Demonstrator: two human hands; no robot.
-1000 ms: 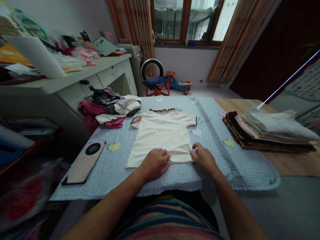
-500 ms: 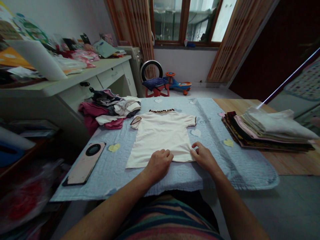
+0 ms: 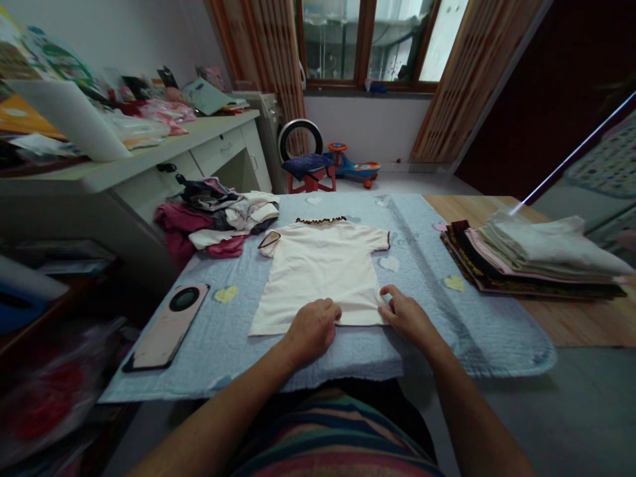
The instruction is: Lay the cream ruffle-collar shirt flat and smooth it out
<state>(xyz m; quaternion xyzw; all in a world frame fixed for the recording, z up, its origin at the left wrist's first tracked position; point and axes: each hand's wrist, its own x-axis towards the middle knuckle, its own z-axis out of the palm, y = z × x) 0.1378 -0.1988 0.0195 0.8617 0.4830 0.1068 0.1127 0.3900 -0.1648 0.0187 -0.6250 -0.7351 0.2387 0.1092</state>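
Observation:
A cream short-sleeved shirt [image 3: 322, 265] with dark trim at collar and cuffs lies flat on a light blue quilted mat [image 3: 437, 318]. My left hand [image 3: 312, 328] rests on the shirt's bottom hem near the middle, fingers curled and pinching the edge. At the hem's right corner my right hand [image 3: 405, 313] pinches the fabric with thumb and fingers. Both forearms reach in from the bottom of the view.
A phone [image 3: 166, 326] lies on the mat's left side. A heap of loose clothes [image 3: 218, 218] sits at the back left. A stack of folded garments [image 3: 536, 258] rests on the wooden table at the right. A cluttered desk [image 3: 149, 152] stands to the left.
Both hands have stayed at the shirt's bottom hem, shifting only slightly; the left hand edged a little to the right along the hem. The shirt lies as before.

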